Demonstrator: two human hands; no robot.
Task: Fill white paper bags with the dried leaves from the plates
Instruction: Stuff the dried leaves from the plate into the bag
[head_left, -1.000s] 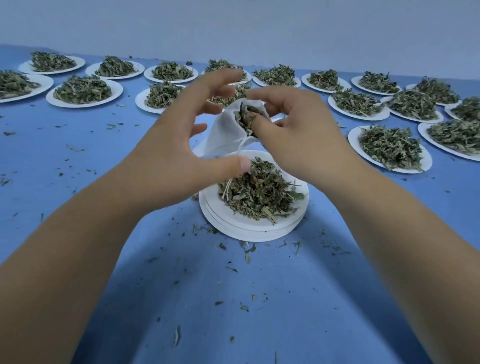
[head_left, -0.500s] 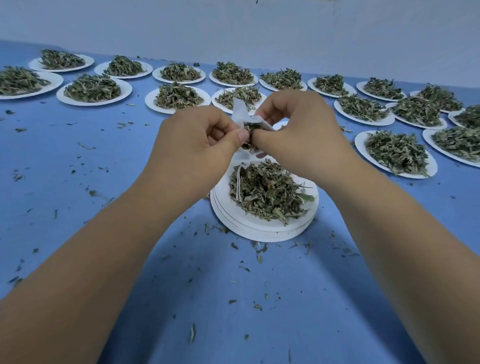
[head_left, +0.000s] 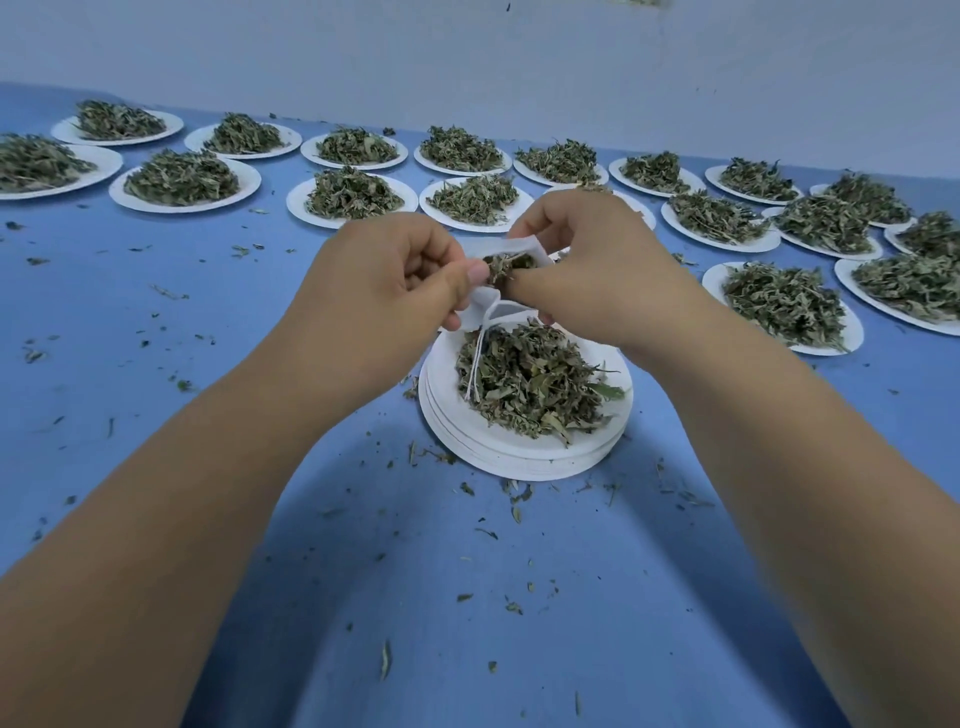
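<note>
The paper bag (head_left: 485, 307) is pinched at its mouth by the left hand (head_left: 387, 280) and the right hand (head_left: 597, 265), just above the far rim of the plate (head_left: 524, 460). The leaves (head_left: 530, 384) lie directly below, nearer the right hand.

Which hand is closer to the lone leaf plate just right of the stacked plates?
Right. The right hand is just left of that plate, apart from it; the left hand lies farther left, beyond the bag.
</note>
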